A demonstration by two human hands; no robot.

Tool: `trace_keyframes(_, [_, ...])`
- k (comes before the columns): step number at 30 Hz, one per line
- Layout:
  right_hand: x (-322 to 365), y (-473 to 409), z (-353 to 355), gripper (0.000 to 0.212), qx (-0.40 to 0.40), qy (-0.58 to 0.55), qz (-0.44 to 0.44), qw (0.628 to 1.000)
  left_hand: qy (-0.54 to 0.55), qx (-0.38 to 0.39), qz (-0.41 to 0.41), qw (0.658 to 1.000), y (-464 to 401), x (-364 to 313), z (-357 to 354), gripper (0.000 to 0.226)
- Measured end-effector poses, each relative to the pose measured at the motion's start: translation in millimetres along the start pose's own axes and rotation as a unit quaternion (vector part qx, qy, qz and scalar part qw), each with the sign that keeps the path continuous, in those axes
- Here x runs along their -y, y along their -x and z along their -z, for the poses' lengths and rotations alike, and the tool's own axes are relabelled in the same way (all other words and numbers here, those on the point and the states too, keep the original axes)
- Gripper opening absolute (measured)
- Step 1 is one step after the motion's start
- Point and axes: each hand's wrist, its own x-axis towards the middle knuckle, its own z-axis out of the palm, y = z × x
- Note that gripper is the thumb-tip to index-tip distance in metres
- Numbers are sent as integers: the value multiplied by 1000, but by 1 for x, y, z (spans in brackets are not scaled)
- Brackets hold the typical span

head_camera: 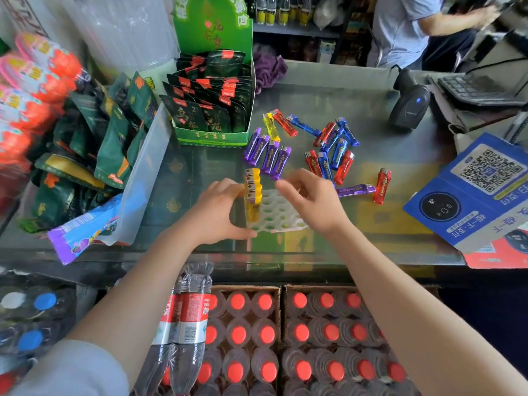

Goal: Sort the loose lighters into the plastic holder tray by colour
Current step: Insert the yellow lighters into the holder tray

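A white plastic holder tray (278,214) with round holes lies on the glass counter. Several yellow lighters (253,186) stand in its left column. My left hand (218,212) grips the tray's left edge, with the thumb along the near corner. My right hand (310,200) hovers over the tray's right side with fingers loosely curled and nothing in it. Behind the tray lie several purple lighters (268,155), one yellow lighter (271,126) and a heap of red and blue lighters (331,151). One purple lighter (355,190) and one red lighter (382,185) lie to the right.
A green display box of tea packets (213,110) stands behind on the left, next to a bin of snack packets (114,155). A barcode scanner (410,107) and a blue QR-code sign (474,192) are on the right. Crates of bottles (285,338) sit below the counter. A person stands at the back right.
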Motion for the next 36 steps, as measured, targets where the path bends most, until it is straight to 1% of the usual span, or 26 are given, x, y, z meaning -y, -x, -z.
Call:
trace_keyframes(2, [-2, -25, 3, 33, -53, -16, -21, 998, -5, -10, 6, 1000, 0, 6, 3, 72])
trace_keyframes(6, [-5, -83, -4, 22, -94, 45, -24, 994, 9, -53, 10, 999, -1, 18, -2, 84])
trace_keyframes(8, [-5, -112, -9, 23, -105, 68, -24, 992, 28, -74, -1, 997, -3, 19, -2, 88])
trace_keyframes(11, [-9, -146, -23, 28, -101, 121, -52, 986, 45, -81, 5, 996, -4, 19, -1, 90])
trace_keyframes(15, [-24, -171, -37, 20, -90, 183, -103, 974, 53, -84, 9, 995, -2, 20, -3, 88])
trace_keyframes(18, [-29, -182, -40, 8, -86, 200, -132, 967, 61, -96, 2, 993, -2, 20, -3, 83])
trace_keyframes(21, [-28, -187, -41, 12, -70, 199, -143, 967, 64, -97, -1, 993, -2, 21, -4, 81])
trace_keyframes(23, [-23, -182, -37, 8, -60, 172, -140, 973, 63, -94, 0, 994, -2, 22, -4, 82])
trace_keyframes(24, [-18, -175, -33, 8, -59, 141, -133, 979, 62, -93, 0, 994, -2, 22, -4, 83])
trace_keyframes(27, [0, -141, -20, 11, -78, 34, -80, 993, 61, -96, -5, 993, -1, 22, -3, 83])
trace_keyframes(30, [11, -91, -11, 13, -99, -83, -59, 990, 70, -101, -3, 992, -2, 19, -2, 80])
trace_keyframes(34, [7, -21, -18, 13, -94, -119, -67, 986, 73, -103, 2, 992, -2, 19, -2, 79])
trace_keyframes(36, [4, 3, -30, 13, -72, -149, -85, 983, 69, -114, 3, 991, -2, 19, -2, 80])
